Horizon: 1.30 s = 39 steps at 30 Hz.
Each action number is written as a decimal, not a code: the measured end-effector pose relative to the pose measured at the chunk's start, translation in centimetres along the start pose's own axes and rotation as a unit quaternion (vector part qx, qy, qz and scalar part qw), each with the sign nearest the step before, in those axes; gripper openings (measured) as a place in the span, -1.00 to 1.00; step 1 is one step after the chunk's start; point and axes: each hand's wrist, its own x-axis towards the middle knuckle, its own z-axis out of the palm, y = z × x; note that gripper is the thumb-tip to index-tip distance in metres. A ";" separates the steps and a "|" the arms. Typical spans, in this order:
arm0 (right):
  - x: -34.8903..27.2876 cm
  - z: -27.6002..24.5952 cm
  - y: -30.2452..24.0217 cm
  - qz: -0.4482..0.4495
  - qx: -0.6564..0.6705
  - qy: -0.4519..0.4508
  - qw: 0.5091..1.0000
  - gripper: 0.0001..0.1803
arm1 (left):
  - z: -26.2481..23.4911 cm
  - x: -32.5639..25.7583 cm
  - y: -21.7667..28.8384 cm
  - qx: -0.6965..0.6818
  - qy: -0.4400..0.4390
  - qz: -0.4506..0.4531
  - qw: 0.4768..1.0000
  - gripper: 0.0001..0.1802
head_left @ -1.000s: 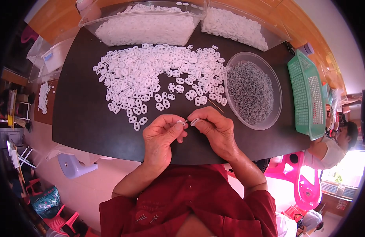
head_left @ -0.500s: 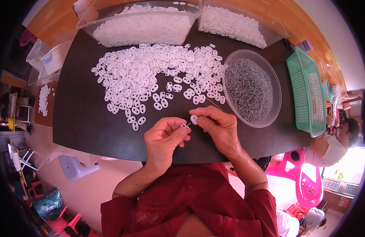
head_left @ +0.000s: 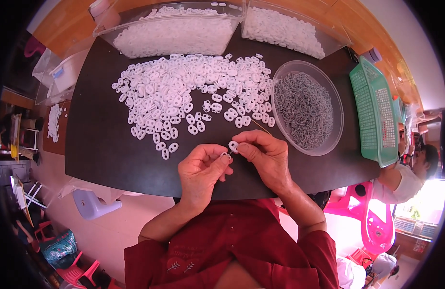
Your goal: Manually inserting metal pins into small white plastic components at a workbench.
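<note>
Near the table's front edge, my left hand [head_left: 203,168] is closed, its thumb and fingertips pinching a small white plastic piece [head_left: 226,155]. Between my hands a thin grey screw [head_left: 230,152] shows at that piece. My right hand [head_left: 266,156] pinches an oval white two-hole piece [head_left: 233,145] by thumb and forefinger, up against the screw's end. Whether the screw has entered it I cannot tell. Ahead of my hands spreads a heap of white two-hole pieces [head_left: 160,79]. Grey screws [head_left: 304,108] fill a round clear tub [head_left: 336,132] to the right.
Two clear bins, a left one [head_left: 174,36] and a right one [head_left: 282,29], hold more white pieces at the back. A thin stick [head_left: 262,127] lies beside the tub. A green basket [head_left: 374,111] stands at the right edge. Beyond it sits another person [head_left: 400,180].
The right hand's white piece has shifted slightly left and down, closer to the piece in my left hand. My left hand has moved a little to the right.
</note>
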 end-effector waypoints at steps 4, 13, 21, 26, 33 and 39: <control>-0.1 0.3 0.1 -0.022 -0.048 0.005 0.999 -0.84 | -0.1 0.0 0.0 0.008 0.006 -0.002 1.000 -0.88; -0.1 0.6 0.5 -0.071 -0.077 0.010 0.994 -0.84 | 0.0 0.0 -0.5 0.008 0.017 0.011 1.000 -0.86; -0.2 0.7 0.7 -0.089 -0.103 0.003 0.991 -0.84 | 0.0 0.0 -1.0 0.015 0.019 0.041 0.999 -0.80; -0.2 0.6 0.9 -0.102 -0.117 -0.009 0.988 -0.83 | 0.0 0.0 -1.2 0.030 0.016 0.056 0.998 -0.74; -0.3 0.8 0.8 -0.085 -0.140 0.000 0.987 -0.82 | 0.1 0.0 -1.4 0.027 0.015 0.074 0.997 -0.70; -0.3 0.7 0.8 -0.078 -0.142 0.003 0.987 -0.83 | 0.2 0.0 -1.5 0.040 0.017 0.079 0.996 -0.71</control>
